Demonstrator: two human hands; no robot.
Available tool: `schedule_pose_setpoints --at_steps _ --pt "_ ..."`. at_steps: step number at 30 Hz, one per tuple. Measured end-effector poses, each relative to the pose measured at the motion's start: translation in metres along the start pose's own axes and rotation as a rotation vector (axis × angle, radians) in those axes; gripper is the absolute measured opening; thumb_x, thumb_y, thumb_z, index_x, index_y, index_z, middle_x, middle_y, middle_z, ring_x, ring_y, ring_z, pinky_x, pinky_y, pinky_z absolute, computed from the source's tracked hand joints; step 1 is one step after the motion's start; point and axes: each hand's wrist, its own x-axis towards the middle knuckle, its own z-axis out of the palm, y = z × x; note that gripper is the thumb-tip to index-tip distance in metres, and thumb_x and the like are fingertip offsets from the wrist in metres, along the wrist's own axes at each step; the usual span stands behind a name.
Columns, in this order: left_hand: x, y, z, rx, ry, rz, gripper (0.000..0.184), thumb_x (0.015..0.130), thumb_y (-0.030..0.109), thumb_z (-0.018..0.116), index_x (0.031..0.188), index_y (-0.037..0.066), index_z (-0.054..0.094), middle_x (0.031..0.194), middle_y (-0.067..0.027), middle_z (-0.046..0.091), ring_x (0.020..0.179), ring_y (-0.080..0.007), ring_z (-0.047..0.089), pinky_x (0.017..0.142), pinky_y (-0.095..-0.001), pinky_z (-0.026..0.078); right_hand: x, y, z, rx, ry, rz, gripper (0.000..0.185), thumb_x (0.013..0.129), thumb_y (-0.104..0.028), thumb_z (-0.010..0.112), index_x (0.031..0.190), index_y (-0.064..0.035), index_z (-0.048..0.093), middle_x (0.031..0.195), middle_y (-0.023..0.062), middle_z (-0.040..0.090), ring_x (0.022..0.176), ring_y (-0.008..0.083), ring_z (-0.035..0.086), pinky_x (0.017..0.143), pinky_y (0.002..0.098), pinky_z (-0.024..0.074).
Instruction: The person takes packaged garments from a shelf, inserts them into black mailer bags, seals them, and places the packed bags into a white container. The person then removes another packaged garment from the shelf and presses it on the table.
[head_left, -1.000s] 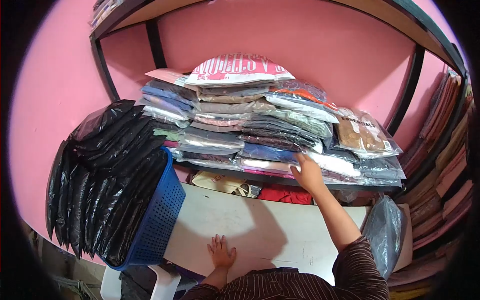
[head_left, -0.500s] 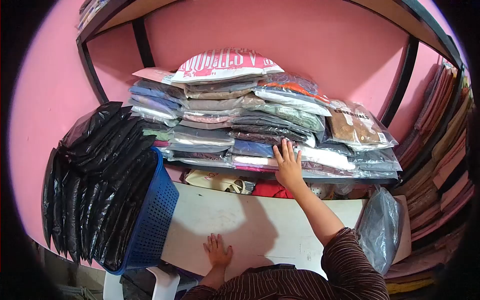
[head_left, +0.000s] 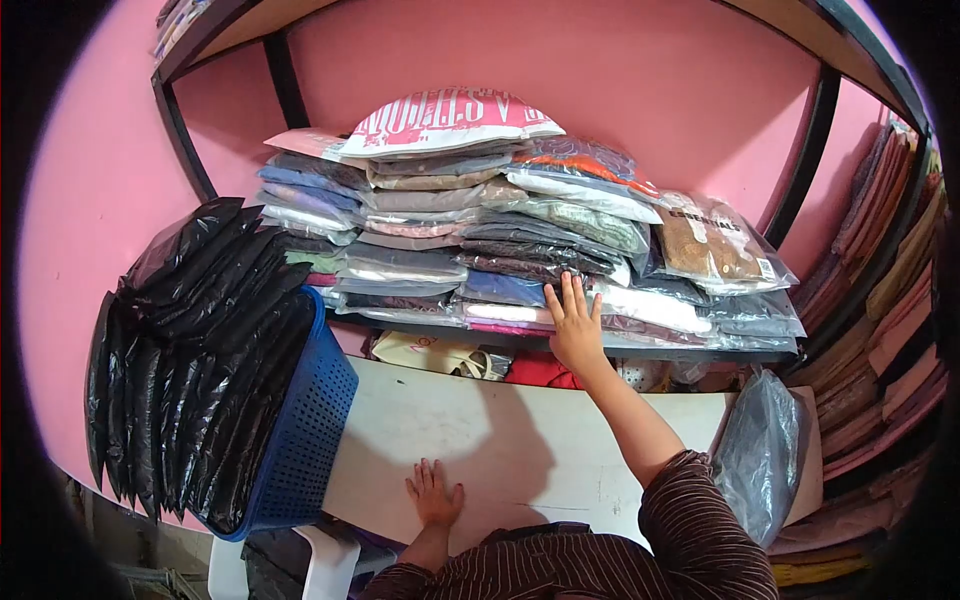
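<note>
My right hand reaches forward with its fingers spread, pressed on the front of the stacked clothes in clear plastic bags. It grips nothing. My left hand lies flat, fingers apart, on the white tabletop. The bagged clothes stand in several piles on a dark-edged shelf. On top rests a pink and white printed bag. To the right, a clear bag marked "ESSENTIALS" holds a brown garment.
At my left, a blue plastic basket is packed with black plastic parcels. A grey clear plastic bag lies at the table's right end. Folded fabrics fill the far right. A white chair stands below the basket.
Both hands stay in nearly the same places. The view has shifted very slightly; the stacks look otherwise unchanged.
</note>
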Motion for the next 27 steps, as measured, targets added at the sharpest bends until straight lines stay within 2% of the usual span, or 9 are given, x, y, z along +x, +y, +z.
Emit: schedule_pose_setpoints --at_steps 3,5,10,11,12,14,15,19,27 --pt "0.001 0.0 -0.001 0.005 -0.017 -0.004 0.075 0.085 0.05 0.049 0.147 0.01 0.032 0.154 -0.0184 0.022 0.145 -0.0339 0.013 0.114 -0.0564 0.004 0.0 0.002 0.003 0.04 0.03 0.001 0.07 0.077 -0.011 0.06 0.143 -0.0155 0.039 0.154 0.0148 0.023 0.143 0.0298 0.023 0.109 0.0617 0.0209" --pt "0.0 -0.001 0.001 -0.024 0.034 0.031 0.073 0.085 0.045 0.054 0.145 0.008 0.034 0.152 -0.0211 0.025 0.143 -0.0375 0.017 0.112 -0.0596 0.009 0.003 0.003 0.005 0.057 0.047 -0.002 0.068 0.077 -0.012 0.061 0.142 -0.0156 0.04 0.153 0.0145 0.026 0.142 0.0295 0.025 0.109 0.0614 0.0209" --pt "0.0 0.001 -0.003 -0.045 0.013 0.008 0.074 0.086 0.046 0.052 0.147 0.009 0.033 0.154 -0.0194 0.023 0.144 -0.0357 0.015 0.113 -0.0578 0.006 0.015 0.008 0.0 0.088 0.056 0.045 0.058 0.072 -0.029 0.075 0.127 -0.0221 0.055 0.144 0.0077 0.041 0.133 0.0258 0.038 0.102 0.0621 0.0288" --pt "0.0 0.001 -0.001 -0.042 -0.002 -0.002 0.075 0.086 0.048 0.05 0.148 0.011 0.03 0.155 -0.0185 0.021 0.145 -0.0339 0.013 0.114 -0.0559 0.004 0.02 0.01 0.0 0.085 0.19 0.027 0.043 0.07 -0.033 0.076 0.11 -0.0217 0.065 0.127 0.0023 0.051 0.119 0.0238 0.047 0.096 0.0627 0.0323" --pt "-0.001 0.001 -0.001 -0.041 -0.002 -0.003 0.075 0.086 0.048 0.05 0.148 0.011 0.03 0.155 -0.0185 0.021 0.145 -0.0339 0.013 0.114 -0.0559 0.004 0.026 0.014 -0.003 0.087 0.189 0.026 0.043 0.07 -0.033 0.076 0.11 -0.0217 0.065 0.127 0.0023 0.051 0.119 0.0238 0.047 0.096 0.0627 0.0323" --pt "-0.001 0.002 -0.002 -0.022 -0.005 -0.001 0.076 0.086 0.048 0.05 0.148 0.011 0.029 0.155 -0.0177 0.021 0.145 -0.0331 0.013 0.114 -0.0557 0.004 0.039 0.022 -0.012 0.115 0.135 0.006 0.025 0.071 -0.032 0.075 0.093 -0.0195 0.07 0.107 0.0 0.054 0.105 0.022 0.051 0.093 0.0625 0.0328" --pt "0.0 0.003 -0.004 -0.02 -0.004 -0.002 0.076 0.086 0.048 0.05 0.148 0.011 0.029 0.155 -0.0177 0.021 0.145 -0.0331 0.013 0.114 -0.0557 0.004 0.045 0.022 -0.012 0.148 0.216 -0.005 0.017 0.072 -0.033 0.074 0.08 -0.0181 0.071 0.095 -0.0004 0.052 0.097 0.0208 0.052 0.093 0.0621 0.0325" --pt "0.0 0.004 -0.006 -0.021 -0.033 -0.026 0.076 0.086 0.049 0.05 0.148 0.012 0.029 0.155 -0.0163 0.021 0.145 -0.0325 0.012 0.115 -0.055 0.003 0.053 0.024 -0.011 0.195 0.125 0.037 0.017 0.073 -0.033 0.073 0.078 -0.0169 0.071 0.093 -0.0003 0.053 0.095 0.0202 0.053 0.093 0.0618 0.033" --pt "0.0 0.005 -0.008 -0.024 -0.059 -0.021 0.077 0.086 0.047 0.051 0.149 0.011 0.026 0.156 -0.0163 0.018 0.145 -0.0333 0.01 0.114 -0.0553 0.002 0.044 0.018 0.004 0.091 0.27 0.028 0.017 0.076 -0.03 0.071 0.082 -0.0146 0.069 0.097 0.0004 0.055 0.098 0.021 0.054 0.098 0.0588 0.0334"
